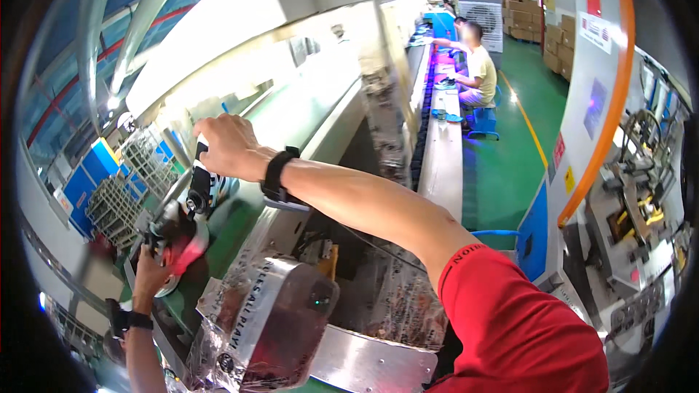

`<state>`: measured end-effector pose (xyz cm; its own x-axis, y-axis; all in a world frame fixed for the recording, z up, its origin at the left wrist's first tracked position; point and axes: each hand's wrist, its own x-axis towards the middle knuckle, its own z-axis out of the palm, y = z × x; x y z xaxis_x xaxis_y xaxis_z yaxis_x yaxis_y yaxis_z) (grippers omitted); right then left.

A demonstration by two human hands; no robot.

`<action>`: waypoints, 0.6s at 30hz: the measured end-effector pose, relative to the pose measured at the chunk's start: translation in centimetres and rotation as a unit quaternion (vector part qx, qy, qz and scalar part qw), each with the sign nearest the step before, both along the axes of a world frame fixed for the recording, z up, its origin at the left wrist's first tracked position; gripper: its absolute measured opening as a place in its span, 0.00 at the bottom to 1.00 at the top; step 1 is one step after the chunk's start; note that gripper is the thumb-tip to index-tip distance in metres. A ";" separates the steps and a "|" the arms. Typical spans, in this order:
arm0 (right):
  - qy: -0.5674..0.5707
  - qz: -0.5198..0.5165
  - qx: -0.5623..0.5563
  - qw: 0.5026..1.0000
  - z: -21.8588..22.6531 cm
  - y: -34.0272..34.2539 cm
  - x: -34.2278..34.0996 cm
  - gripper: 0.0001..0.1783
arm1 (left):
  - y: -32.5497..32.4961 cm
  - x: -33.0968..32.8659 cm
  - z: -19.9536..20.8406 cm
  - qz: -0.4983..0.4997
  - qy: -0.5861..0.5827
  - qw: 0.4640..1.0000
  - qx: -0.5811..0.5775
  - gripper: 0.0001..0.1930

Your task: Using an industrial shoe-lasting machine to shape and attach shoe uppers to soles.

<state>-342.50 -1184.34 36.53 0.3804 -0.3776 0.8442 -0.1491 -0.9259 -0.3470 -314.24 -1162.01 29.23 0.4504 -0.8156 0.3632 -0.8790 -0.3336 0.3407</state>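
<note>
My right hand (229, 147) reaches across to the left over the green conveyor belt. Its fingers curl over the upper end of a black thing with white marks (200, 185), whose exact kind I cannot make out. Lower and to the left, my left hand (149, 273) has its fingers closed at the side of a dark shoe with a bright pink part and a pale sole (187, 253). The shoe is blurred and lies over the belt's edge. Both wrists wear black bands.
A bright, white-hooded machine (218, 36) covers the belt (244, 225) ahead. A plastic-wrapped box (280, 327) stands close below my right arm. Wire racks (116, 200) stand at left. A seated person (477, 65) works along a second line. An orange-edged machine (619, 102) rises at right.
</note>
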 end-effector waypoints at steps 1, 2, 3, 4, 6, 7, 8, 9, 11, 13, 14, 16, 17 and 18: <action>-0.008 -0.004 0.014 1.000 0.8 1.3 -2.3 0.19 | 0.1 1.3 -0.9 0.002 -0.022 0.997 -0.076 0.40; -0.039 0.006 0.036 0.999 0.8 2.0 -5.3 0.20 | -0.3 0.3 -0.8 0.035 -0.104 0.992 -0.061 0.38; -0.071 0.017 0.055 0.996 1.0 2.8 -8.8 0.20 | -0.5 -1.5 -0.1 0.029 -0.109 0.992 -0.060 0.38; -0.083 0.004 0.052 0.995 1.6 4.0 -13.1 0.20 | -0.7 -3.9 1.0 0.054 -0.113 0.991 -0.047 0.38; -0.139 0.001 0.032 0.990 0.8 4.8 -19.8 0.21 | 0.3 -8.6 2.6 0.038 -0.111 0.991 -0.062 0.36; -0.183 0.013 0.012 0.983 0.2 5.0 -22.1 0.21 | 1.9 -10.1 3.1 0.039 -0.115 0.991 -0.058 0.36; -0.221 0.031 0.015 0.975 -0.5 5.0 -24.0 0.23 | 3.1 -11.5 3.6 0.012 -0.107 0.989 -0.103 0.34; -0.258 0.051 0.018 0.965 -1.4 4.9 -25.4 0.24 | 4.4 -12.9 4.0 -0.013 -0.099 0.984 -0.148 0.32; -0.181 0.040 0.103 0.977 -4.3 4.2 -26.6 0.23 | 7.0 -18.4 4.5 -0.050 -0.069 0.976 -0.200 0.32; -0.066 0.110 0.215 0.968 -8.0 4.4 -26.6 0.23 | 10.6 -18.3 3.0 -0.029 -0.069 0.974 -0.214 0.34; -0.035 0.095 0.160 0.982 -10.8 3.5 -25.7 0.22 | 11.3 -22.8 3.3 -0.076 -0.118 0.963 -0.230 0.34; 0.081 0.161 0.208 0.962 -15.6 2.2 -24.4 0.22 | 12.9 -28.1 1.8 -0.153 -0.118 0.960 -0.204 0.33; 0.139 0.200 0.227 0.943 -17.8 1.7 -23.4 0.22 | 14.2 -28.2 0.2 -0.177 -0.068 0.968 -0.165 0.33; 0.159 0.242 0.281 0.915 -19.5 1.5 -22.4 0.23 | 14.9 -31.2 0.8 -0.200 -0.175 0.958 -0.105 0.28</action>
<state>-364.95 -1182.88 17.05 0.8107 -0.4403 0.3858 0.0546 -0.5992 -0.7987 -345.46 -1147.14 30.07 -0.0637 -0.7894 0.6106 -0.9949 0.0985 0.0236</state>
